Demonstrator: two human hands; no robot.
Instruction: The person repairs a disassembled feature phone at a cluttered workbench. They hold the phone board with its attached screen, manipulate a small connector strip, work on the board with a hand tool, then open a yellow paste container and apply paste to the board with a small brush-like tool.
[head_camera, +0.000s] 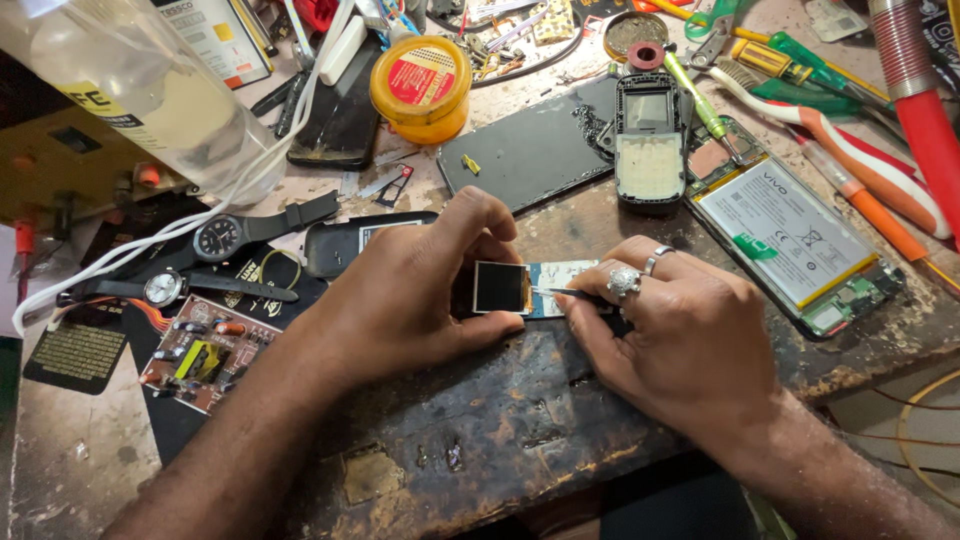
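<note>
Head view looks down on two bare hands meeting over a small phone circuit board (530, 288) that carries a dark square screen at its left end. Left hand (420, 290) pinches the board, thumb under the screen's lower edge and bent fingers over its top, holding it just above the bench. Right hand (680, 335), with two rings on its fingers, is closed around a thin dark tool (572, 296) whose tip touches the pale part of the board just right of the screen.

Under the hands lies a blackened, scorched wooden workbench (480, 430), its surface flaking and stained. Just behind the board lies a dark phone back cover (350, 240), and beyond the hands a flat black phone panel (530, 150) with a keypad phone frame (650, 140) beside it. To the right lies an opened phone showing its white battery (790, 240). On the left lie two wristwatches (215, 260) and a brown power circuit board (205, 355). Farther back stand a round yellow tin with a red label (422, 88) and a clear plastic bottle (140, 90). Screwdrivers, a toothbrush and red tubing crowd the upper right corner.
</note>
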